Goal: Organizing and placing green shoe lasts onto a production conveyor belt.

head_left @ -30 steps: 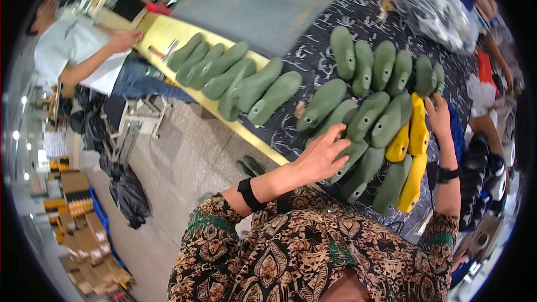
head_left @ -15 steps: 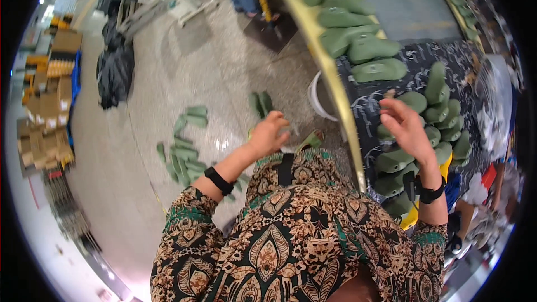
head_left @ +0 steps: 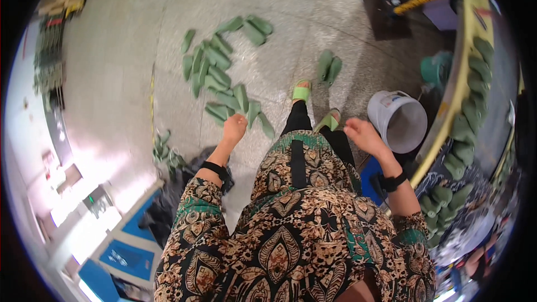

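Left hand [head_left: 234, 128] loosely curled, empty, hanging above green shoe forms [head_left: 224, 81] scattered on floor ahead-left (long axes mixed). Right hand [head_left: 361, 134] empty, fingers loose, farther off, nearer white bucket [head_left: 398, 120].

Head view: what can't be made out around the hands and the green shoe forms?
- Left hand: palm turned away, so whether its grip is empty stays hidden.
- Right hand: fingers curled, motion-blurred.
- Table: cut off by the right rim.
- Bucket: inside looks bare, bottom hidden by its wall.
- Forms on the floor: too small for detail.
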A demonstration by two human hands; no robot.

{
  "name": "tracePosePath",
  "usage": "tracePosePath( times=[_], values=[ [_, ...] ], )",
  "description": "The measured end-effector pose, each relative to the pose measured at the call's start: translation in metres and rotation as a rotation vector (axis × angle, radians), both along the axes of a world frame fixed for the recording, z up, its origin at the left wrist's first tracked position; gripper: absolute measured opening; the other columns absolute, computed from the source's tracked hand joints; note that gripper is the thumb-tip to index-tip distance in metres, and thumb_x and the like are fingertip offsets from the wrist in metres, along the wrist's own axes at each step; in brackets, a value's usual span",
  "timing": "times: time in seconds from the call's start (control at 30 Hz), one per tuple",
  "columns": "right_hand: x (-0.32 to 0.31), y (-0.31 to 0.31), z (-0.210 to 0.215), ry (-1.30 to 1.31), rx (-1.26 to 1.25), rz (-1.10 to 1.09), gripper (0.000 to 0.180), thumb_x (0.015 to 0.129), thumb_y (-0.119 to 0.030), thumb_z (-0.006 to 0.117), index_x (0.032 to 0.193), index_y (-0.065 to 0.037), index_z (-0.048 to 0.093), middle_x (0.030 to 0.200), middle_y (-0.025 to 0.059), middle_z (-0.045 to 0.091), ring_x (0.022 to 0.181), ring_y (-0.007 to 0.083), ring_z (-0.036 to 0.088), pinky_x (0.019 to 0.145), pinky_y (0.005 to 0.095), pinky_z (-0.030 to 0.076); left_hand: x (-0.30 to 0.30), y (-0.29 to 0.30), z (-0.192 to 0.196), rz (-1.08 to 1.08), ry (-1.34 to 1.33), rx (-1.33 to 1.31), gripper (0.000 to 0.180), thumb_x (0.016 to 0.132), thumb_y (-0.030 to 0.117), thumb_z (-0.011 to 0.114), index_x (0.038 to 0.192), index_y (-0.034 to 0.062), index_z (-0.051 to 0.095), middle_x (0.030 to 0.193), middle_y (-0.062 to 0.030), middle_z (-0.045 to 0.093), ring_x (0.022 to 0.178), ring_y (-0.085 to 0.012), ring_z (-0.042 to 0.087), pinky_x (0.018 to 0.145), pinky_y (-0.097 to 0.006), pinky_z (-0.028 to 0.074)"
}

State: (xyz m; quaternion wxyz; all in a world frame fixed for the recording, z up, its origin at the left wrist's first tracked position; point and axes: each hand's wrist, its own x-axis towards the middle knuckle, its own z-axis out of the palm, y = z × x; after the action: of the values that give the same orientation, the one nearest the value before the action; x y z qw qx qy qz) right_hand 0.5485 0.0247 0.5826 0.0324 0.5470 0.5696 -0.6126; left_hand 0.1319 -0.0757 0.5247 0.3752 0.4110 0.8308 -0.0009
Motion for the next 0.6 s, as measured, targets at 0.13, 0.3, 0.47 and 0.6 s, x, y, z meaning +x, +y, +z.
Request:
tracePosePath(
  times=[0.13,0.3,0.47,0.6],
  values=[
    [-0.081,0.046,-0.042,0.049,0.241,-0.008,0.029,0.084,-0.022,0.059,0.096,0.004,0.058,0.086,0.0226,0.063,0.082,0.0337,0.063,0.071,0.0389,0.048,-0.056,-0.105,-0.017,0.212,-0.012,-0.093,0.025,0.076,0.023,0.055,0.078,0.0005,0.064,0.073,-0.0213,0.062,0.074,-0.0372,0.062,0.068,-0.041,0.049],
    [-0.161,0.098,-0.127,0.003,0.218,0.280,0.027,0.085,-0.022,0.058,0.095,0.004,0.058,0.084,0.0207,0.064,0.081,0.0353,0.062,0.072,0.0392,0.048,-0.042,-0.207,-0.037,0.581,-0.182,-0.277,0.022,0.079,0.019,0.053,0.076,0.0001,0.063,0.067,-0.0154,0.062,0.065,-0.0273,0.062,0.064,-0.035,0.048],
    [-0.234,0.097,-0.179,-0.026,0.174,0.557,0.024,0.086,-0.021,0.057,0.094,0.002,0.058,0.082,0.0204,0.064,0.080,0.0358,0.062,0.071,0.0398,0.047,-0.044,-0.257,-0.087,0.788,-0.320,-0.254,0.020,0.080,0.018,0.055,0.082,0.0011,0.065,0.067,-0.0144,0.063,0.065,-0.0220,0.063,0.063,-0.034,0.048],
    [-0.258,0.065,-0.229,-0.024,0.111,0.605,0.024,0.086,-0.022,0.057,0.092,0.001,0.058,0.080,0.0194,0.063,0.077,0.0354,0.061,0.069,0.0404,0.047,-0.044,-0.276,-0.177,0.640,-0.247,-0.268,0.022,0.080,0.020,0.055,0.081,0.0008,0.065,0.066,-0.0129,0.064,0.064,-0.0210,0.063,0.061,-0.034,0.049]
  ],
)
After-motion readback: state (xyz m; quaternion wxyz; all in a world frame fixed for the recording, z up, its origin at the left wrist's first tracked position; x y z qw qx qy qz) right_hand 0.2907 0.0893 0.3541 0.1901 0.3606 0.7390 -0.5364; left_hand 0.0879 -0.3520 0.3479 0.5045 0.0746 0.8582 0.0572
